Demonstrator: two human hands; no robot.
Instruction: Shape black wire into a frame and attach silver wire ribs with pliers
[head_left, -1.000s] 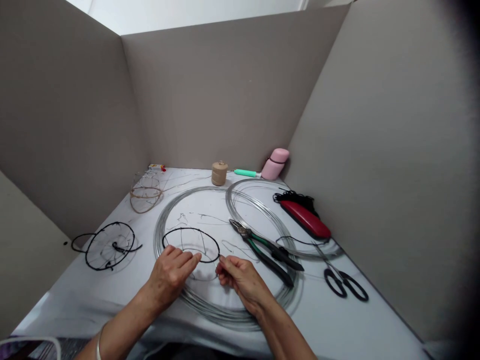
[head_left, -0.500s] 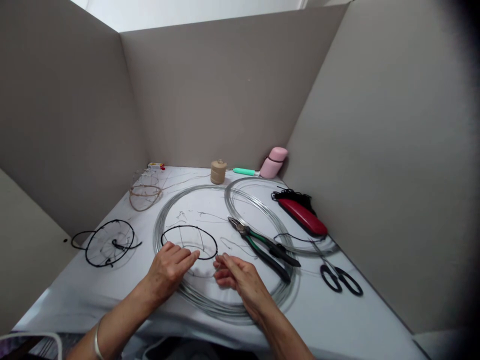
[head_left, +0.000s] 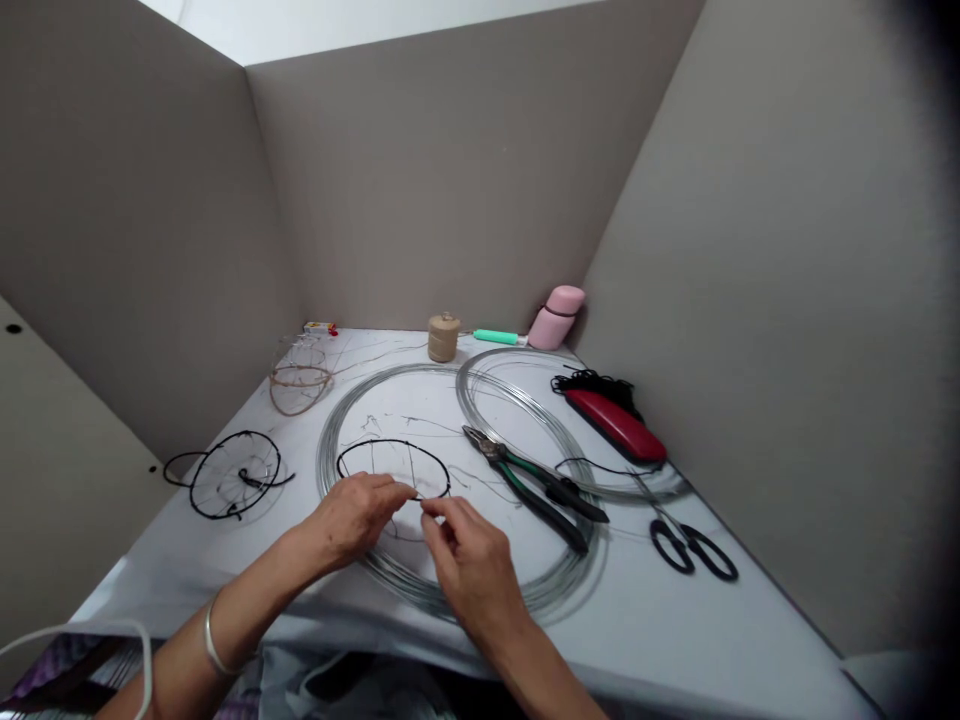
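Observation:
A black-wrapped wire ring (head_left: 393,441) with thin wires across it is held up over the table, inside the large coil of silver wire. On its near edge, my left hand (head_left: 366,512) is closed, thumb and forefinger pinching the rim. Beside it my right hand (head_left: 471,552) pinches at the same stretch of rim, its fingertips almost touching the left ones. Part of the near rim is hidden by the fingers, and any fine wire between them is too small to make out. Pliers (head_left: 529,485) with green and black handles lie across the coil, right of my hands.
Silver wire coils (head_left: 326,440) overlap on the white table. Scissors (head_left: 694,548) and a red case (head_left: 616,426) with black cord lie right. A black wire frame (head_left: 196,500) and a brown one (head_left: 300,383) stand left. Behind are twine (head_left: 443,338) and a pink flask (head_left: 556,318).
My right hand has moved up and left along the ring's edge, and the fingertips of both hands have come close together. The camera view has shifted slightly.

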